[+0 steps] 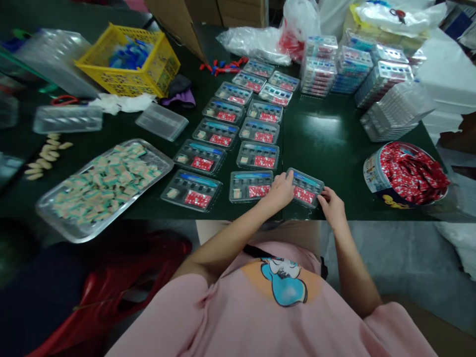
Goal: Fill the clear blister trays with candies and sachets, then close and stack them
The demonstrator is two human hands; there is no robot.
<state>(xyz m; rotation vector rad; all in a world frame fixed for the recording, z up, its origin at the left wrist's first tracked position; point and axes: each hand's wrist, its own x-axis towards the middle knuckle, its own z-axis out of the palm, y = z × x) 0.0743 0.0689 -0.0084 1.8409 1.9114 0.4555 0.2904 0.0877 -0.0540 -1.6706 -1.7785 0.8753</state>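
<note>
My left hand (281, 191) reaches over the gap between two clear plastic trays near the table's front edge, its fingers touching the left end of the tilted tray (307, 187). My right hand (332, 204) grips that tray's right corner between thumb and fingers. A blue item and a red spotted packet lie in the tray. Just left of my left hand sits another tray (251, 186) with a blue item, a red packet and a small pale piece. More filled trays (203, 156) stand in two columns running away from me.
A metal tray (163, 171) of wrapped pale-green pieces lies left, a yellow basket (159, 69) behind it. A bucket (375, 173) of red packets stands right. Stacked trays (320, 74) and plastic bags (253, 42) line the back.
</note>
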